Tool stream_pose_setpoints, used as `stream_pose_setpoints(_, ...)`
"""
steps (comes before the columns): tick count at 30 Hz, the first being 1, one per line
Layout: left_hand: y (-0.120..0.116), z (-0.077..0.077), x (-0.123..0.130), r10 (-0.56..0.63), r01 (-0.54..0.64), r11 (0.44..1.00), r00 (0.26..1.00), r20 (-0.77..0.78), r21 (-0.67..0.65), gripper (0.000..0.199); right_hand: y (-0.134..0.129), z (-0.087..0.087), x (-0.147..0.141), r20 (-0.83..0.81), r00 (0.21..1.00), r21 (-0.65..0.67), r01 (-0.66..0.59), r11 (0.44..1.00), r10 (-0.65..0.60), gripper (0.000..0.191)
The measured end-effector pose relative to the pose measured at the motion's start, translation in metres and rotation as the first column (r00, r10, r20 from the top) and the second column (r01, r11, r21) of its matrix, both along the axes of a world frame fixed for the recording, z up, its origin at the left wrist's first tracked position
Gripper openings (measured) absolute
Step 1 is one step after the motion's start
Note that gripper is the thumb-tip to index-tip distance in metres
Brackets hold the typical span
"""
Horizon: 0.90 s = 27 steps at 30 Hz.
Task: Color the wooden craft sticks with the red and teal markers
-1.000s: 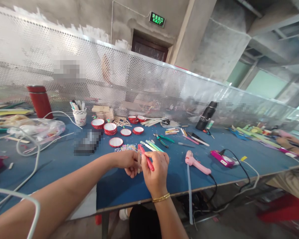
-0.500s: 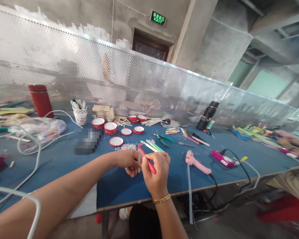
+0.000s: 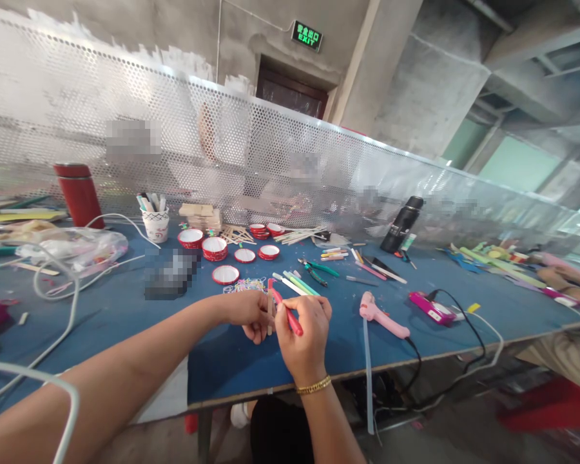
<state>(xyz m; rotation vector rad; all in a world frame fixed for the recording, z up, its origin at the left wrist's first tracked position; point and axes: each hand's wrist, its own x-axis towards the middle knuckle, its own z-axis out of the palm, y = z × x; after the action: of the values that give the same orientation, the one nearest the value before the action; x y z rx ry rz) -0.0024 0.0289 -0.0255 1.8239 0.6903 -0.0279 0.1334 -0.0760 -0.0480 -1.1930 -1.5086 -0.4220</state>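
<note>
Just in from the tabletop's (image 3: 232, 377) near edge, the left hand (image 3: 252, 314) pinches a wooden stick (image 3: 270, 308), and the right hand's (image 3: 307, 328) fingers grip a red marker (image 3: 292, 320); bracing the stick and stroking lightly lengthwise should work best. The stick's long axis runs away from that edge, red end farthest; the marker slants, tip leftward.

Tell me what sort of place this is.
Probably a craft workshop in a shared work building: the right hand holds a slim red pen, a pink pistol-shaped glue gun lies nearby, and a lit green rectangular exit sign shows beyond the perforated metal partition.
</note>
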Motion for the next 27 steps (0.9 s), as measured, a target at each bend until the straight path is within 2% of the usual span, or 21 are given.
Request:
stream_pose_setpoints(12,0.0,0.0,0.0,-0.004,0.005,1.0,1.0,0.017,-0.017,0.012,0.0,0.0,0.0,0.004,1.0,0.005,0.015,1.0,-0.015,0.009)
stream_pose_setpoints(22,0.0,-0.001,-0.001,0.002,-0.002,1.0,1.0,0.007,-0.002,0.024,0.002,-0.002,0.0,-0.022,0.999,0.053,0.042,0.998,-0.041,0.007)
stream_pose_setpoints(27,0.001,0.0,-0.001,0.006,-0.006,1.0,1.0,-0.015,0.022,0.024,0.012,-0.009,0.002,0.006,1.0,-0.016,0.024,1.0,-0.024,0.022)
